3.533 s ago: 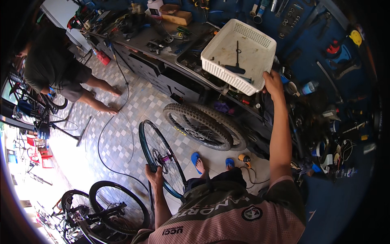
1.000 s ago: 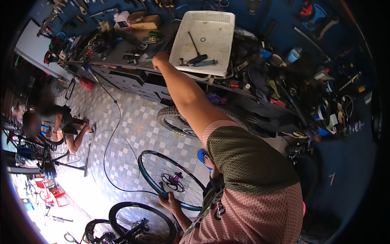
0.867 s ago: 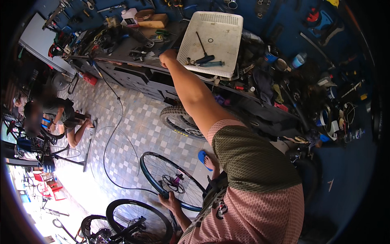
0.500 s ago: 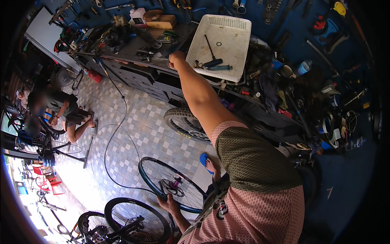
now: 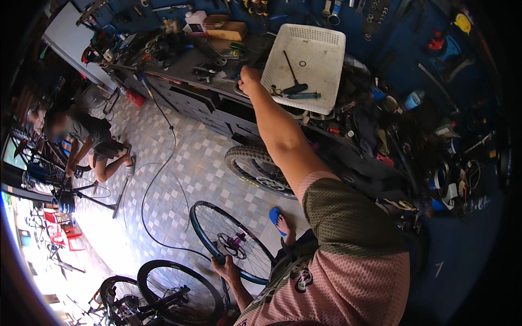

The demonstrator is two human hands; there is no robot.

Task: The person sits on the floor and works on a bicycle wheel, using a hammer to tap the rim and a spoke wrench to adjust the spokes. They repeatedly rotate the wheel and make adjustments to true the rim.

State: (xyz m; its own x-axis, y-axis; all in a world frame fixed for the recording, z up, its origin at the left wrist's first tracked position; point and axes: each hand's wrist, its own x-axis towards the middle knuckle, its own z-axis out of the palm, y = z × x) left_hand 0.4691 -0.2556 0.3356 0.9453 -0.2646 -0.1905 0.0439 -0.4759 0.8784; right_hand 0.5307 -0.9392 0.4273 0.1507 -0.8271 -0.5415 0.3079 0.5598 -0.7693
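Observation:
My left hand is closed around the tyre of a bicycle wheel, which has a dark teal rim and a purple hub. A black hose runs across the floor to this hand; where it ends there is unclear. My right arm stretches over to the workbench. At the bench's front edge, my right hand is curled, beside a dark curved piece; what its fingers hold is hidden. Just right of it stands a white plastic tray with a T-handle tool, a small ring and a teal-handled tool inside.
Tools and parts crowd the workbench, below a blue tool wall. A knobby tyre leans under it. Bicycle wheels stand at the lower left. Another person kneels by a bicycle at the far left. Several drawers stand partly out.
The whole view has shifted slightly, so the bench and tray appear farther right. My right hand stays curled by the bench edge, and my left hand stays on the wheel. The other person's arms have lowered.

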